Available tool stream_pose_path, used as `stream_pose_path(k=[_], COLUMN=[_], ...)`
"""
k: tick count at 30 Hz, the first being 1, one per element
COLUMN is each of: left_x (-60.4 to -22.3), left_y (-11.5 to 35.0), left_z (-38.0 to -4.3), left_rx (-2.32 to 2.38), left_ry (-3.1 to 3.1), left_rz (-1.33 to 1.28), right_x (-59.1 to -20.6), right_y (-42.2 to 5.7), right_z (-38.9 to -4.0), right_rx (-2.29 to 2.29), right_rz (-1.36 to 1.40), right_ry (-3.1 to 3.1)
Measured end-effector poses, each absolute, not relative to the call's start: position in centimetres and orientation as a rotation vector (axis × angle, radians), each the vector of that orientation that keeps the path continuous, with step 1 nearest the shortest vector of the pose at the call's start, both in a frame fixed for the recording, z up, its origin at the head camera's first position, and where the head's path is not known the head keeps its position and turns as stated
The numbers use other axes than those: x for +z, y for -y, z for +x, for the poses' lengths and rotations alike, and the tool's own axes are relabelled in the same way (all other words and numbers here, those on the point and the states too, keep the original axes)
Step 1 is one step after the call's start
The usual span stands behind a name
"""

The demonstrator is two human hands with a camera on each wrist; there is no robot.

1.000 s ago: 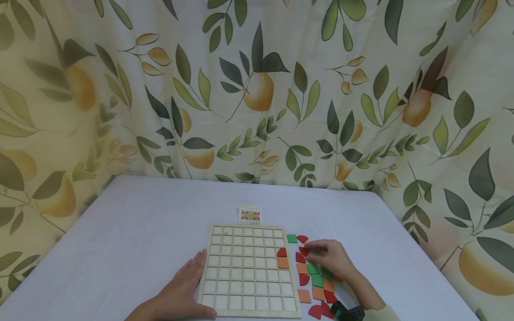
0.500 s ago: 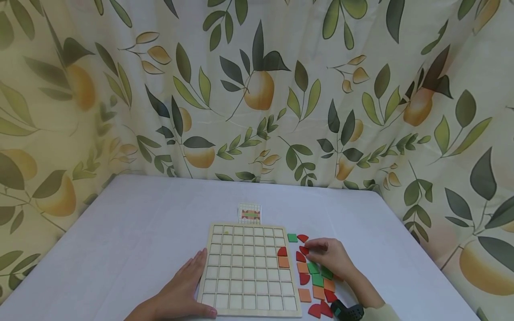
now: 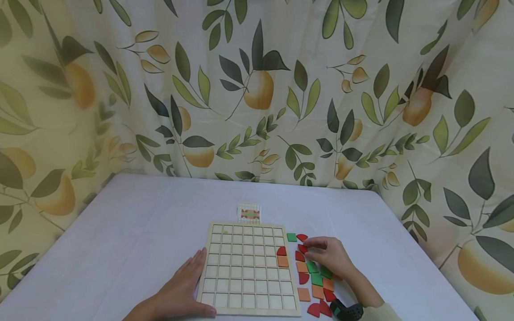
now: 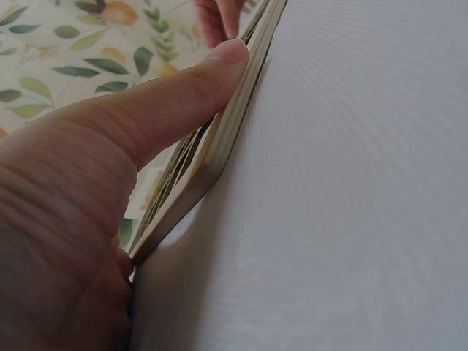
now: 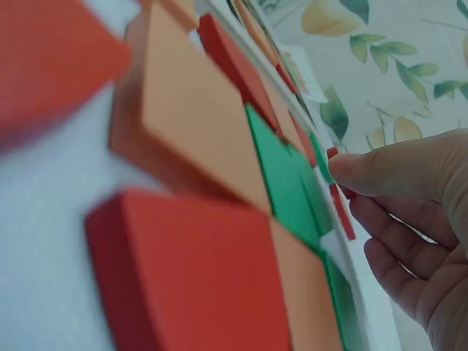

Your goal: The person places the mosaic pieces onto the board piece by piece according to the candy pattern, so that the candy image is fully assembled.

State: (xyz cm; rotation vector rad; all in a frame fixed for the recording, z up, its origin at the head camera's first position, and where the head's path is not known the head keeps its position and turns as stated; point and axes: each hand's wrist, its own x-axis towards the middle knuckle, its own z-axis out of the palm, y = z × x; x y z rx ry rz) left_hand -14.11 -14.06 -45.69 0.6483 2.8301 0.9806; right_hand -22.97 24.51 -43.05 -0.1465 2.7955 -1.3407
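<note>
In the head view my right hand [image 3: 327,255] pinches a small red tile [image 3: 302,248] between thumb and fingers, just right of the wooden grid board [image 3: 249,310]. The right wrist view shows a red edge of this tile [image 5: 333,152] sticking out past the thumb; the rest is hidden by the fingers. My left hand [image 3: 180,285] rests along the board's left side with straight fingers, its thumb at the near left corner. In the left wrist view that thumb [image 4: 183,95] lies against the board's edge. A red rounded tile [image 3: 282,251] and an orange square tile [image 3: 283,261] sit in the board's rightmost column.
Several loose tiles lie right of the board, among them a green square [image 3: 291,237], a red rounded tile [image 3: 303,278] and an orange square [image 3: 304,294]. A printed pattern card [image 3: 250,213] lies behind the board. A patterned curtain [image 3: 257,133] stands behind the white table [image 3: 160,214].
Almost nothing differs: both hands keep their places, the right one still at the same red tile. The whole head view shifts very slightly.
</note>
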Motion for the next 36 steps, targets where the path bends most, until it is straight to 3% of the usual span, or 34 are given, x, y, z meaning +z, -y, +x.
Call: stream_pose_path(k=[36], left_x=[-45.8], left_y=[14.2], left_z=[-14.0], left_rx=[1.040], left_ry=[-2.828], left_rz=[0.712], right_x=[-42.2], right_y=[-22.2], right_z=[-19.6], right_rx=[-1.242], right_rz=[-0.488], right_ry=[-2.735])
